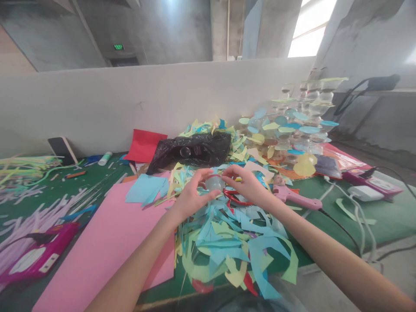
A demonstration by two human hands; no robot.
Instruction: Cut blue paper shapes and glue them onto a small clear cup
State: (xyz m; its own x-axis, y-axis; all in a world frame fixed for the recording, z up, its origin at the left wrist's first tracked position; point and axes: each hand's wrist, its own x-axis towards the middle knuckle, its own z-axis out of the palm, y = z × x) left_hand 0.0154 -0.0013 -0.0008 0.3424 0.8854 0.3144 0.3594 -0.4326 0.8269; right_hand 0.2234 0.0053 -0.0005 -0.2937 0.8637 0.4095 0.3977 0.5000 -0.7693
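Observation:
Both my hands meet over a heap of paper scraps (227, 242) in blue, green and yellow. My left hand (191, 195) and my right hand (248, 184) together pinch a small clear round cup (214, 183) with a red rim, fingers curled round it. Red-handled scissors (238, 200) lie on the scraps just under my right hand. A pink glue gun (297, 198) rests to the right of my right wrist.
A large pink sheet (107, 247) covers the green table (386, 216) at left. A black plastic bag (191, 151) and red paper (144, 145) lie behind. Stacked clear cups with paper discs (292, 125) stand at back right, beside cables and a power strip (367, 193). Strips (29, 169) lie far left.

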